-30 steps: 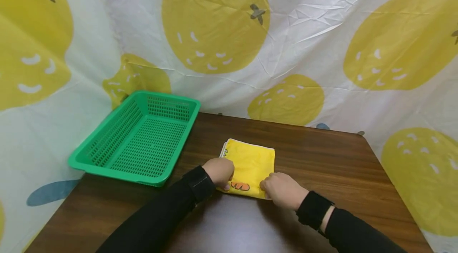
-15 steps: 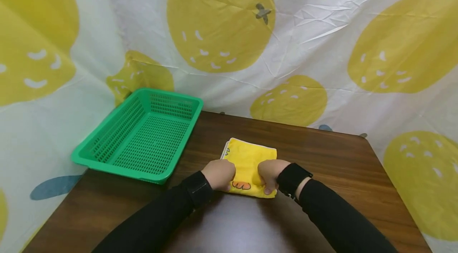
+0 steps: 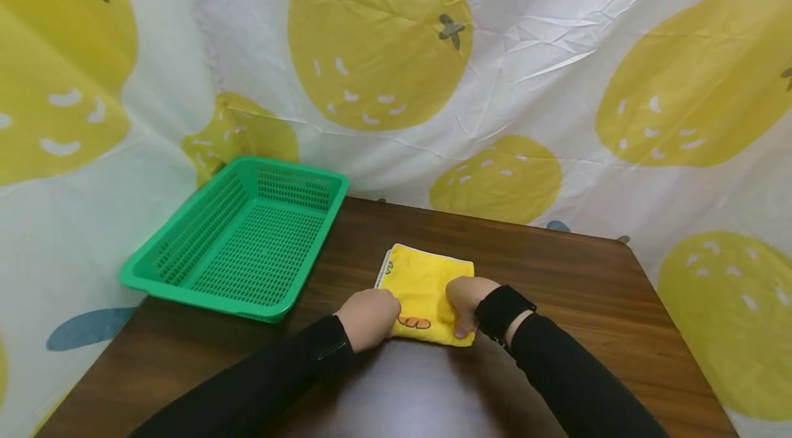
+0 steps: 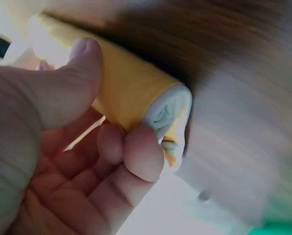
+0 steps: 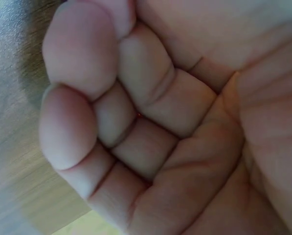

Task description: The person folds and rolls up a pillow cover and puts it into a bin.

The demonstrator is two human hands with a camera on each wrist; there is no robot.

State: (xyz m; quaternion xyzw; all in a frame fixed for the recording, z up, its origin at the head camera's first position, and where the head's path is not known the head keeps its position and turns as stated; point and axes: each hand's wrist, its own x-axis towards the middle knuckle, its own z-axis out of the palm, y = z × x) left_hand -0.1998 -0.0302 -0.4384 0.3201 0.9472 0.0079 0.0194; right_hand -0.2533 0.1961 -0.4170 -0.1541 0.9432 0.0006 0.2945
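A small yellow towel [image 3: 427, 280] with white edges and an orange print lies on the table, its far part flat. In the left wrist view its near edge is a thick roll [image 4: 131, 81], the spiral of white layers showing at the end. My left hand [image 3: 369, 318] holds that roll at its left end, thumb [image 4: 84, 73] along the top and fingers curled at the open end. My right hand [image 3: 468, 302] grips the towel's right near side, knuckles over the yellow surface. In the right wrist view its fingers [image 5: 79, 46] are curled toward the palm; the gripped part is hidden.
A green perforated plastic basket [image 3: 247, 245] stands at the table's left back. The dark wooden table [image 3: 557, 273] extends right of the towel to a rounded far corner. A white fabric backdrop [image 3: 396, 163] with yellow fruit prints hangs behind and beside it.
My right hand has moved from the towel's near right corner inward onto the towel and turned its knuckles over. My left hand has shifted slightly left and nearer to me.
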